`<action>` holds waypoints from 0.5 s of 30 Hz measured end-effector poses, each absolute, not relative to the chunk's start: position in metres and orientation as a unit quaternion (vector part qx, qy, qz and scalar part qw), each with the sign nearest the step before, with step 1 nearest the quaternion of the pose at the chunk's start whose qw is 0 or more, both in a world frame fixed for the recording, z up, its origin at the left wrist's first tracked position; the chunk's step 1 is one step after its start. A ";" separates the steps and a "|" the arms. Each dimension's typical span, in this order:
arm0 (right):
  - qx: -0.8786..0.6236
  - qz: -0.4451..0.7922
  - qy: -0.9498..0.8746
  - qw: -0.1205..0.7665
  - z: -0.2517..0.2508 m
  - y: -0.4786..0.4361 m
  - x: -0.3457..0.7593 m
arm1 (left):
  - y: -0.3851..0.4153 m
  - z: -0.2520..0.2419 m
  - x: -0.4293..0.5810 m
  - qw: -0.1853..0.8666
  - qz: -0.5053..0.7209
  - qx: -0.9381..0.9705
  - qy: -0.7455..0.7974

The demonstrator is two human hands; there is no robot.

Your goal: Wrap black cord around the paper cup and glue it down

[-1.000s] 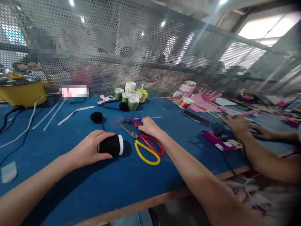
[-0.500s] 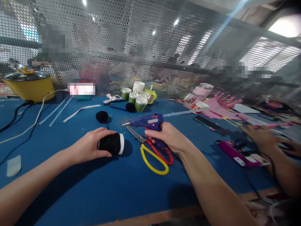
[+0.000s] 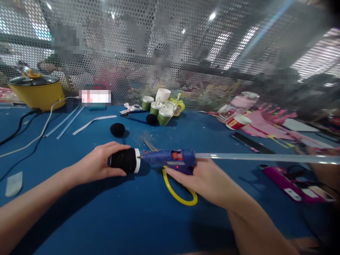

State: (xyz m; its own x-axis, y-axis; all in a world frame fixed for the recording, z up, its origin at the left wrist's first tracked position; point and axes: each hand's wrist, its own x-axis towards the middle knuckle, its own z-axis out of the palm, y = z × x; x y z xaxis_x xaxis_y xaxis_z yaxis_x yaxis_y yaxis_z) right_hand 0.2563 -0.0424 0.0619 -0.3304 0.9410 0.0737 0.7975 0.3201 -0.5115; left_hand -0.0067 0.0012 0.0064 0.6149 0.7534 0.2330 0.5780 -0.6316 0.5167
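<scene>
"Glue gun (image 3: 170, 158): which fingers have it?"

"The right hand (image 3: 209, 180) has its fingers closed around the handle; the nozzle points left."

"At what?"

"A black cylinder (image 3: 123, 160) on its side, white rim facing the nozzle, long axis nearly in line. I can't tell if they touch."

"And the left hand (image 3: 102, 163)?"

"Fingers and thumb clamped across the cylinder."

"Beyond those fingers?"

"A black ball (image 3: 117, 130) on the blue counter (image 3: 114, 219)."

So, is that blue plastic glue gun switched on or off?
Apparently on: a small red light glows on the side of the blue plastic glue gun in the right hand. Its heat I cannot tell.
</scene>
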 end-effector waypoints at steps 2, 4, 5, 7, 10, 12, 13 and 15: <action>-0.535 0.166 -0.809 0.178 0.061 -0.042 0.256 | 0.001 0.007 -0.006 0.196 0.219 0.877 0.381; -0.527 0.134 -0.821 0.174 0.061 -0.043 0.255 | 0.001 0.006 -0.006 0.191 0.217 0.878 0.382; -0.522 0.118 -0.827 0.172 0.061 -0.043 0.255 | 0.001 0.006 -0.006 0.189 0.217 0.878 0.382; -0.509 0.091 -0.838 0.173 0.061 -0.044 0.254 | 0.001 0.006 -0.006 0.185 0.220 0.879 0.382; -0.501 0.066 -0.845 0.174 0.060 -0.044 0.252 | 0.001 0.005 -0.007 0.182 0.224 0.881 0.376; -0.505 0.074 -0.841 0.180 0.060 -0.044 0.251 | 0.001 0.005 -0.007 0.181 0.224 0.882 0.374; -0.506 0.083 -0.838 0.185 0.060 -0.045 0.250 | 0.001 0.005 -0.007 0.180 0.223 0.882 0.373; -0.505 0.106 -0.835 0.192 0.060 -0.046 0.249 | 0.002 0.005 -0.007 0.176 0.224 0.883 0.374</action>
